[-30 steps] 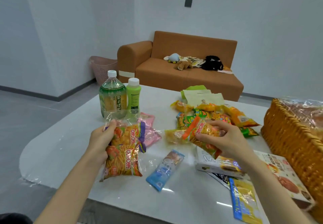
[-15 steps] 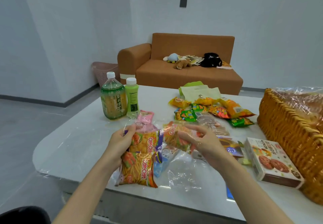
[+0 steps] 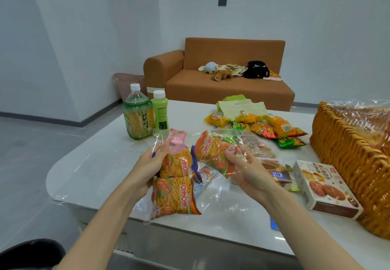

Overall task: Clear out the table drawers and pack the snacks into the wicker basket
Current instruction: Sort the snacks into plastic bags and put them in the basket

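My left hand grips a clear bag of orange snack packs that hangs down to the white table. My right hand holds another orange snack pack by its clear wrapper, just right of the first bag. The wicker basket stands at the table's right end, with clear plastic over its contents. A cookie box lies in front of the basket. No drawer shows in this view.
Two green bottles stand at the table's far left. Several small yellow, orange and green snack packets lie past my hands, with a pink packet near the bottles. An orange sofa with toys stands behind the table.
My right hand has brought its orange snack pack leftward, close to the bag in my left hand. The camera has shifted, so the cookie box and basket show more fully.
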